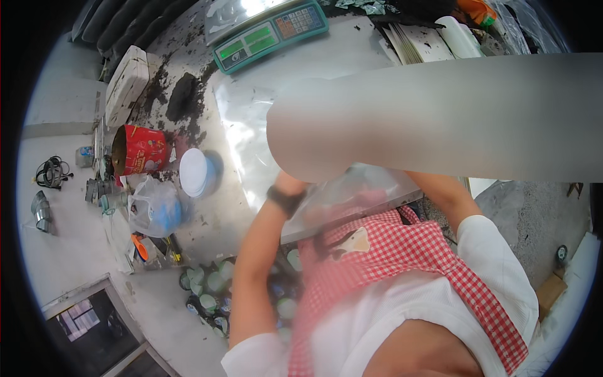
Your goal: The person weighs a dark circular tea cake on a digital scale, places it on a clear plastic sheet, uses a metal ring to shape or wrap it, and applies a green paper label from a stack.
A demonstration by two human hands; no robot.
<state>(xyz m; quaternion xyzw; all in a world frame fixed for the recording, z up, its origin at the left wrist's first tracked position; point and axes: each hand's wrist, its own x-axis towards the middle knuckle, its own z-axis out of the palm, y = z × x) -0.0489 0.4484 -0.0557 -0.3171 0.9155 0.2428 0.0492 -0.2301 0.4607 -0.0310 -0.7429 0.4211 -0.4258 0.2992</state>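
Note:
A broad blurred patch hides both of my hands above the worktable, so what they hold or touch cannot be seen. My left forearm (258, 254), with a dark watch or band (286, 200) at the wrist, reaches up into the patch. From the right, my right forearm (440, 193) goes under its lower edge. Below the blur, a shiny clear sheet (325, 207) covers the table's front edge. Part of this glossy covering also shows left of the blur. A red-and-white checked apron (377, 245) lies against that edge.
An electronic scale (273, 37) stands at the back. Black crumbs and a dark lump (181, 96) lie leftward, near a red tin (141, 150), a white tub (197, 173), a plastic bag (155, 207) and an orange handle (140, 247). Several pale-lidded containers (207, 282) sit below the table.

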